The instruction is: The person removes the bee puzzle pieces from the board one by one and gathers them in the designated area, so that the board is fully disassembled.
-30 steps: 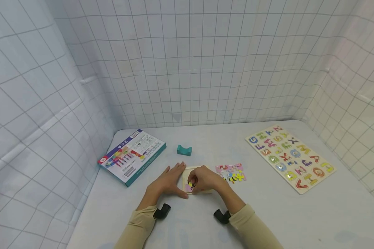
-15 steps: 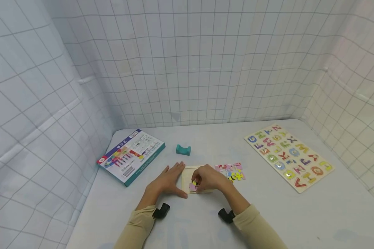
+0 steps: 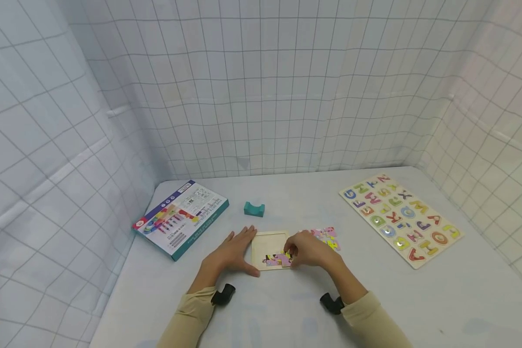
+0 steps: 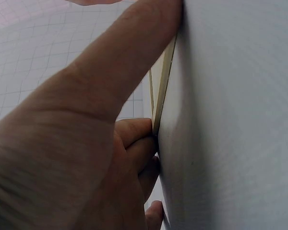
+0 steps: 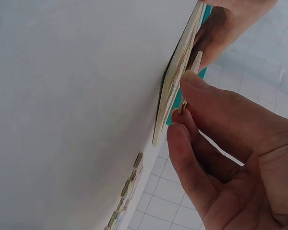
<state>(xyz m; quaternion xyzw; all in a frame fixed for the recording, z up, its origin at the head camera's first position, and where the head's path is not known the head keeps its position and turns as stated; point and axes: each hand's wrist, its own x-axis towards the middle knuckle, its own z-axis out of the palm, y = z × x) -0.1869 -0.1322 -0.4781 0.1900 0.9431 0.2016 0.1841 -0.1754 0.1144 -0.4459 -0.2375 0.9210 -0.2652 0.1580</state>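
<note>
A shallow wooden puzzle tray (image 3: 265,241) lies between the hands. My left hand (image 3: 232,254) rests flat with fingers spread along its left edge; the thumb (image 4: 134,43) is at the near left corner. A few pink and yellow puzzle pieces (image 3: 270,261) lie along the tray's near side. Over its near right corner my right hand (image 3: 311,249) pinches a pink puzzle piece (image 3: 285,260) between thumb and fingers. From the right wrist view, the pinched piece's thin edge shows tilted above the tray, and its printed face is hidden.
Several interlocked puzzle pieces (image 3: 328,236) lie just right of the tray, partly behind the right hand. A teal arched block (image 3: 254,209) stands beyond the tray. A flat printed box (image 3: 182,217) is at left, an alphabet board (image 3: 396,212) at right.
My right hand has slid rightward with its pinched piece, from the tray's near left to the near right corner, uncovering pieces behind it. The left hand stays at the edge.
</note>
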